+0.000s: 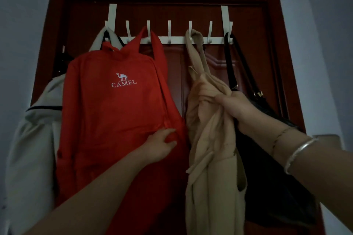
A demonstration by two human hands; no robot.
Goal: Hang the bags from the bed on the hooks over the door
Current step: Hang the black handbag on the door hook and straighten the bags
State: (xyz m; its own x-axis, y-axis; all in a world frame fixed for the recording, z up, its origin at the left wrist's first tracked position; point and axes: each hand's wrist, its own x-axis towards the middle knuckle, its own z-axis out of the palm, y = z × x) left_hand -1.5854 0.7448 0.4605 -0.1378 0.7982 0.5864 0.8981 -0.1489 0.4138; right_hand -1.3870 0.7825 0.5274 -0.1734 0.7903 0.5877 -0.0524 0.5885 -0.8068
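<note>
The left hand (pixel 162 144) is pinched on a fold at the right edge of the red fabric backpack with a white camel logo (pixel 118 112). The right hand (pixel 232 104) is closed around the gathered upper cloth of the beige soft canvas tote bag (pixel 212 158). Both bags are hung from the white metal over-door hook rack (pixel 170 39) at the top edge of the dark red wooden door (pixel 254 53) — the backpack by a strap loop, the tote by its handles. A pale bag (pixel 30 149) at the left end and a black shoulder bag (pixel 271 177) at the right end are noted. Both held bags are judged light, limp and non-fragile — best taken by straps or handles.
</note>
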